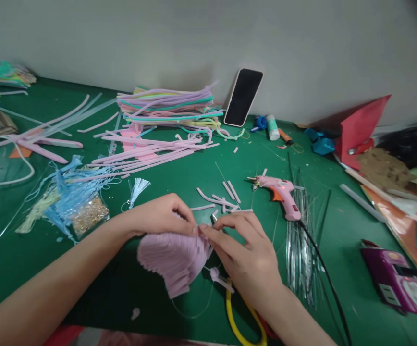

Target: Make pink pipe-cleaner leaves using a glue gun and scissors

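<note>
A lilac ruffled piece, built from rows of chenille stems, hangs from my left hand. That hand is closed on its upper edge. My right hand pinches at the right end of the same edge, its fingertips meeting my left thumb. What exactly lies between the right fingertips is hidden. Yellow-handled scissors show beneath my right palm; whether the hand bears on them I cannot tell. A small lilac bit on a thin wire dangles by the piece. Short cut stem pieces lie beyond my fingers.
A pink glue gun lies to the right, its black cord trailing forward past clear strips. Further right is a purple device. Stem bundles and a phone are at the wall. Blue tassels lie left.
</note>
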Demonstrator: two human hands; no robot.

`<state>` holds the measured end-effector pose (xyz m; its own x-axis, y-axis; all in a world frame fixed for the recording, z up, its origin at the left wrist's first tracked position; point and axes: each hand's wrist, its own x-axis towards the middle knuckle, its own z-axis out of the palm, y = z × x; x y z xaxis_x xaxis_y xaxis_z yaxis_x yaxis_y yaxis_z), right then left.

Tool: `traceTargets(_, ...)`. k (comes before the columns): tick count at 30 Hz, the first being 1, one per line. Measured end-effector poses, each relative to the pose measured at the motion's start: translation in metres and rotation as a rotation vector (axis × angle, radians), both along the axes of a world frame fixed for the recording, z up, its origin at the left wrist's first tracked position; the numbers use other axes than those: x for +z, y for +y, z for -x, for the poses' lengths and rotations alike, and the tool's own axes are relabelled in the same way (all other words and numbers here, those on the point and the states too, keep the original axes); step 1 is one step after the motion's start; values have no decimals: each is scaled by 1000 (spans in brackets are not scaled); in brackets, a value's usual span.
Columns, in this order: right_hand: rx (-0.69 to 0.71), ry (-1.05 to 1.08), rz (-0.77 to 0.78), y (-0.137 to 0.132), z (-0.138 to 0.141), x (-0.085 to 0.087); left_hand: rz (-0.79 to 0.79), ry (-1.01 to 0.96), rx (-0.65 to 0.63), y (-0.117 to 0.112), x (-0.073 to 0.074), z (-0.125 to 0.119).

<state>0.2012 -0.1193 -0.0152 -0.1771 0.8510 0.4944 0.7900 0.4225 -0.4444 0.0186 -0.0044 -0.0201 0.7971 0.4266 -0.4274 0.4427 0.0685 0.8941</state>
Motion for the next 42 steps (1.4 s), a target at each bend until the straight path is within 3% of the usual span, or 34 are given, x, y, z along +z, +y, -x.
traceTargets(4, 50, 135, 198, 3, -10, 6, -40, 21, 1, 0, 0, 1)
traceTargets(10, -100, 775, 841, 17, -34, 12, -38, 10, -24, -1, 4, 1)
traceTargets(17, 103, 864, 1265, 8, -24, -1, -27, -10, -8, 0, 4, 1)
traceTargets(21, 112, 937, 1327, 7, -18, 0, -14, -7, 15, 0, 4, 1)
traceTargets(31, 106, 1035, 1265, 10, -15, -4, -34, 8, 66, 0, 3, -1)
traceTargets(36, 143, 976, 1278, 12, -29, -2, -24, 4, 37, 1, 5, 1)
traceTargets(42, 61, 1138, 1180, 13, -32, -2, -35, -6, 1, -1, 5, 0)
